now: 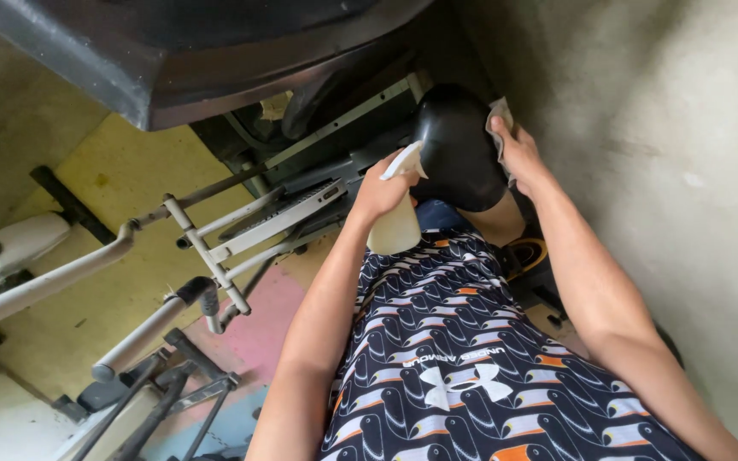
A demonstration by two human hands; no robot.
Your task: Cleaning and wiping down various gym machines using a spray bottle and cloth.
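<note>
My left hand [379,189] grips a white spray bottle [396,224] by its neck, with the nozzle aimed at a black padded seat [454,149] just in front of me. My right hand [516,152] presses a pale crumpled cloth [500,113] against the seat's right side. The seat belongs to a dark exercise machine [215,51] whose body fills the top of the view. My patterned dark shirt covers the lower middle.
White and grey metal bars of gym equipment [207,248] stand to the left over a yellow and pink floor [121,179]. A grey concrete wall [659,128] runs close along the right. More frame parts [155,401] lie at lower left.
</note>
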